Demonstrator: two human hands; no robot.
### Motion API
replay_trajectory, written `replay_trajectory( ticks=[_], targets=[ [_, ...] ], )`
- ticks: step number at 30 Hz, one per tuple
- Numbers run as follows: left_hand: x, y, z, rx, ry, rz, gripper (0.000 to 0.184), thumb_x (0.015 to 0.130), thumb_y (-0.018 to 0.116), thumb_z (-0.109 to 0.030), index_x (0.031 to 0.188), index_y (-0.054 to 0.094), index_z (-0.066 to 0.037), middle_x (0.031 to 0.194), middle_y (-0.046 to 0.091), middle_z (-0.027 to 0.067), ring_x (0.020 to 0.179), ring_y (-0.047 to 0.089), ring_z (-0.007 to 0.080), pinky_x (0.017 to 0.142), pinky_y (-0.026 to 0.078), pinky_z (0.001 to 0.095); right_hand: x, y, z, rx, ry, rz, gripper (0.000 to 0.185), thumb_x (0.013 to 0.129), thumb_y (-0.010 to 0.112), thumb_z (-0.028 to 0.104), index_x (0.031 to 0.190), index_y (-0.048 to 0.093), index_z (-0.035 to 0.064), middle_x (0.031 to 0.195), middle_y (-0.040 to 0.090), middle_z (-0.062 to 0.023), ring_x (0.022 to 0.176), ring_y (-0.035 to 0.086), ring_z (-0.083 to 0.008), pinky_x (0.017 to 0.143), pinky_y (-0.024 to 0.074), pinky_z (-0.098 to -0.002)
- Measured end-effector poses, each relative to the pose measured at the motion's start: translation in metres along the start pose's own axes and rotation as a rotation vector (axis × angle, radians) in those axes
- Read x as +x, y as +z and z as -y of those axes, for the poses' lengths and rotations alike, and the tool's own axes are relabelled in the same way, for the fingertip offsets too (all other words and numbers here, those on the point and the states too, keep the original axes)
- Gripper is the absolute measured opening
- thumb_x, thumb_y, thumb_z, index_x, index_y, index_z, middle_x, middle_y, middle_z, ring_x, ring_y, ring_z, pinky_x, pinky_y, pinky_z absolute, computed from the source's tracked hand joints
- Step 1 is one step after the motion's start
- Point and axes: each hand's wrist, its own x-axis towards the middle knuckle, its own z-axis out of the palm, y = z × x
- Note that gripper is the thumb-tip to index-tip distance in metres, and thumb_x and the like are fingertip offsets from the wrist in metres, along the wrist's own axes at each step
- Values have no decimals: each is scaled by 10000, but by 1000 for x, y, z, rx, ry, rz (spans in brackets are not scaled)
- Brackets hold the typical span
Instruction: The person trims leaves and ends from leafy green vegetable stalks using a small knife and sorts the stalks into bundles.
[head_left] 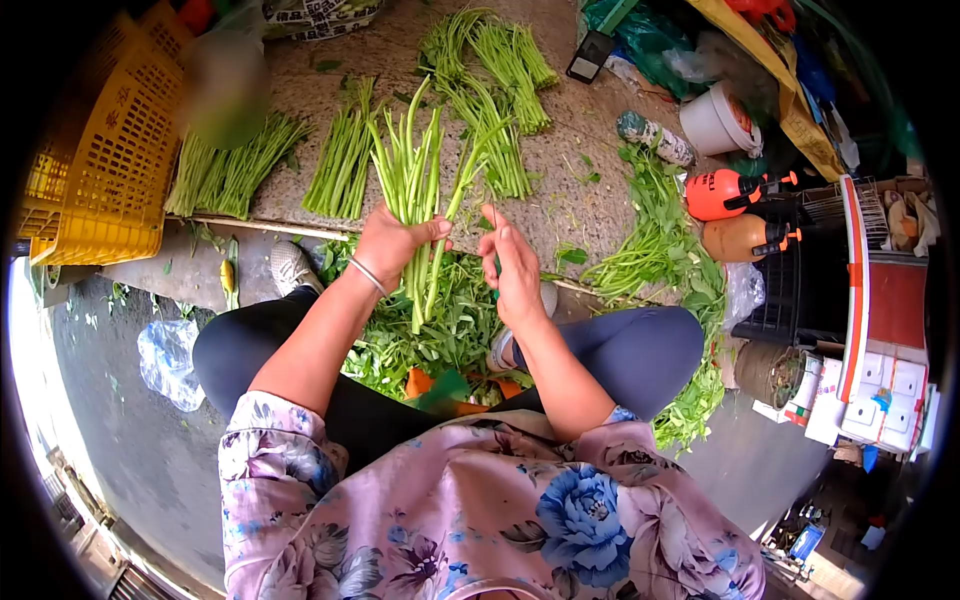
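My left hand, with a bangle at the wrist, is closed round a bunch of long green vegetable stems, held upright with cut ends down. Just right of it, my right hand has curled fingers beside one stem that leans apart from the bunch. A thin dark edge and a bit of green show at its fingers; what it holds is mostly hidden. Below both hands lies a heap of green leaves between my legs. Trimmed stem bundles lie on the stone slab ahead.
At the left stands a yellow plastic crate. Untrimmed leafy stems spread along the right. Beyond them are a red spray bottle, an orange-brown spray bottle and a white bucket. A clear plastic bag lies on the floor.
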Motion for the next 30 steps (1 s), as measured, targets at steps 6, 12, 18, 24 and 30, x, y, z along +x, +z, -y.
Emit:
replay_trajectory(
  ticks=[6,12,18,24,30],
  targets=[
    [-2,3,1,45,50,20,280,696,655,71,924,507,5,740,592,88,581,595,170,464,486,264,35,16,13,145,40,-27,479,873,526,227,1299,364,79,675,467,22,516,359,-25,423,267,-159],
    [-2,1,2,38,80,42,302,691,643,98,940,496,9,760,592,90,613,593,169,513,509,272,43,9,-3,-234,-289,-192,376,861,551,200,1209,488,71,659,472,54,570,372,-16,473,301,-165],
    [-6,0,6,333,172,71,366,688,623,125,1003,475,13,764,578,67,654,568,142,577,505,252,57,-26,27,12,-185,-243,384,864,543,201,1218,477,65,605,400,63,502,320,-12,420,252,-160],
    [-10,1,12,416,238,141,477,685,581,164,1105,439,-10,828,548,29,751,528,103,657,495,232,74,-45,35,-120,49,-43,368,847,571,191,1177,513,40,593,404,77,507,321,-19,439,256,-169],
    [-7,-9,7,285,117,173,382,719,590,125,1042,439,-11,809,552,79,699,572,156,629,527,267,63,-84,29,189,110,-267,423,859,537,307,1194,483,55,582,367,74,475,317,-34,411,249,-193]
  ],
)
